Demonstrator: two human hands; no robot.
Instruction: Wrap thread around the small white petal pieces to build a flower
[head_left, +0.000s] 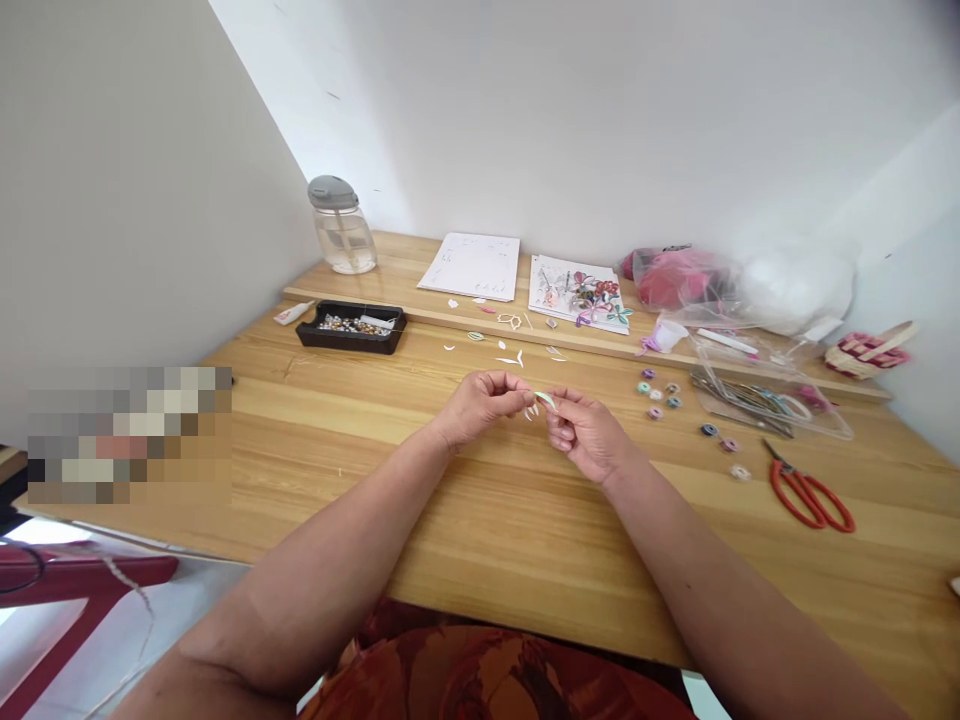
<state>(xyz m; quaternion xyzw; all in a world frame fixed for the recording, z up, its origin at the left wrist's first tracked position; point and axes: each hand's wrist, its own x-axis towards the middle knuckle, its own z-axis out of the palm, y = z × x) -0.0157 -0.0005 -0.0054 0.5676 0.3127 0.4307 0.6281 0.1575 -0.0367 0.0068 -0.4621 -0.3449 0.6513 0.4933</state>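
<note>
Above the middle of the table, my right hand is closed, its thumb and finger pinching a small pale-green leaf-shaped piece. My left hand meets it from the left, fingers pinched together at the near end of that piece. What lies between the left fingertips is too small to tell. Just below the fingertips, a few thin white slivers show, partly covered by the hands. Beyond the hands lie more small cut white shapes and a green-edged oval piece.
Red-handled scissors and several thread bobbins lie on the right. A black tray of beads stands at the left. Behind are a water bottle, white paper, wire flowers, plastic bags and a small basket.
</note>
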